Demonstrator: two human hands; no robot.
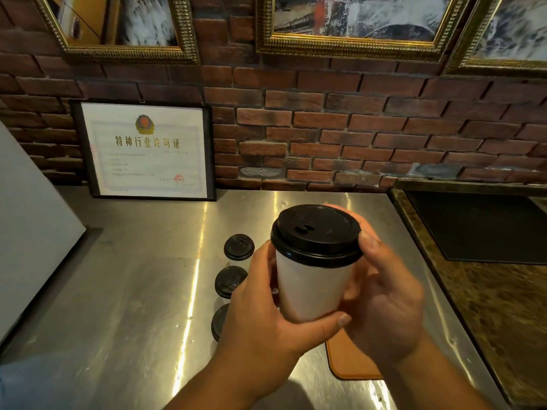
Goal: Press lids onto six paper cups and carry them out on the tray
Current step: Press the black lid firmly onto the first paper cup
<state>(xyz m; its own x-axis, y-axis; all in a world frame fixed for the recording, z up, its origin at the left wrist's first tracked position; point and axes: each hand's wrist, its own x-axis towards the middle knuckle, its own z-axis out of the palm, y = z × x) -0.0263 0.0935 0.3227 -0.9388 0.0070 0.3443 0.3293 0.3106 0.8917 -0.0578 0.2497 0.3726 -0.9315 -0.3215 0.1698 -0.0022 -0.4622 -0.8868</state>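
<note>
Above the steel counter (133, 291), over the far edge of a brown tray (352, 362), a white paper cup (310, 288) is held upright off the surface. The left hand (260, 315) wraps its wall from the left, thumb across the base. The right hand (384, 297) cups the black lid (316, 232) at its rim, thumb on the near edge. The lid tops the cup's vertical axis, so seating it probably needs a straight downward press from the right hand. Three spare lids (239, 247) lie left.
</note>
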